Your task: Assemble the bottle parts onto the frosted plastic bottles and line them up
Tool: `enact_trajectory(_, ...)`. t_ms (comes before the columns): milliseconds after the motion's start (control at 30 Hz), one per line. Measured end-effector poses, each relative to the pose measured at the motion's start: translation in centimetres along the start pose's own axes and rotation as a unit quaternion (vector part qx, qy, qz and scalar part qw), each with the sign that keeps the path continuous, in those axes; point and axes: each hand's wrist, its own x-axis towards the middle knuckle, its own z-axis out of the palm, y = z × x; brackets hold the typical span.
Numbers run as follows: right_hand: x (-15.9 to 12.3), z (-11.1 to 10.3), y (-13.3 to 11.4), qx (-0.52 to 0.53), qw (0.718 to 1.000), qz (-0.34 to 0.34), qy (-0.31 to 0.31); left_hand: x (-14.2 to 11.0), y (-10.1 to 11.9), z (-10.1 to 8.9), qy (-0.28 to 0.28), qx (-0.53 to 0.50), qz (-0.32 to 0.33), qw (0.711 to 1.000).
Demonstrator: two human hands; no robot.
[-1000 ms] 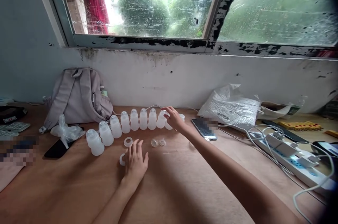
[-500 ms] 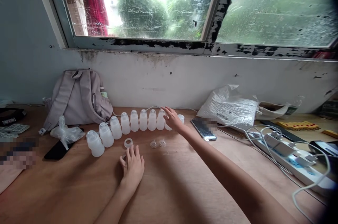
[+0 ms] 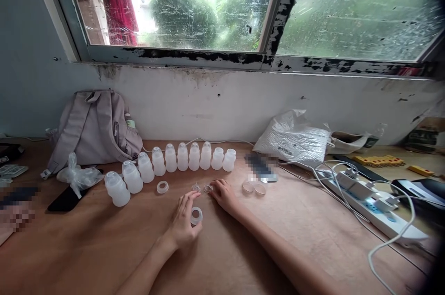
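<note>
My left hand [image 3: 183, 223] holds a white plastic ring [image 3: 200, 215] between thumb and fingers, just above the wooden table. To its right, my right hand [image 3: 224, 195] is low on the table, fingertips closed on the edge of a small clear teat-like piece [image 3: 207, 188]. A second clear piece [image 3: 195, 187] lies beside it, by my left fingertips. Another white ring [image 3: 162, 187] lies flat to the left. Behind my hands, several frosted baby bottles [image 3: 170, 158] stand in a curved row; the two at the right end [image 3: 229, 160] look shorter, without domed tops.
Two clear round caps [image 3: 247, 187] lie on the right, before a partly blurred phone [image 3: 262, 169]. A white power strip [image 3: 382, 211] with looping cables is farther right. A backpack [image 3: 95, 128], plastic bag [image 3: 81, 175] and black phone [image 3: 66, 200] are left. Another person's blurred hand [image 3: 17, 216] is at the left edge.
My right hand has come back from the bottle row to the small clear piece. My left hand has moved right with the ring. Two clear caps now show on the table at right.
</note>
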Motion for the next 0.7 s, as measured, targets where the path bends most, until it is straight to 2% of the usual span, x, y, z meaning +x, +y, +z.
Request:
enact_trajectory(133, -0.9, -0.8, -0.9, 0.018, 1.000, 0.000, 0.002, 0.2, -0.1, -1.0, -0.023, 0.126, -0.029, 0.991)
enact_trajectory(233, -2.3, -1.5, -2.1, 0.046, 0.998, -0.025, -0.019, 0.2, -0.2, -1.0, -0.035, 0.157, -0.021, 0.987)
enact_trajectory(333, -3.4, -1.9, -2.9, 0.066, 0.995, -0.042, -0.055, 0.1, -0.4, -0.4, -0.029, 0.130, 0.004, 0.991)
enact_trajectory(500, -3.6, -2.5, -3.5, 0.098, 0.985, -0.080, -0.114, 0.1, -0.4, 0.2, 0.031, 0.058, 0.041, 0.997)
enact_trajectory(600, -3.7, -2.7, -3.9, 0.114, 0.979, -0.105, -0.132, 0.1, -0.2, 0.1, 0.031, 0.046, 0.058, 0.997)
enact_trajectory(700, -3.8, -2.7, -4.0, 0.140, 0.978, -0.094, -0.123, 0.0, 0.1, 0.1, 0.016, 0.049, 0.068, 0.996)
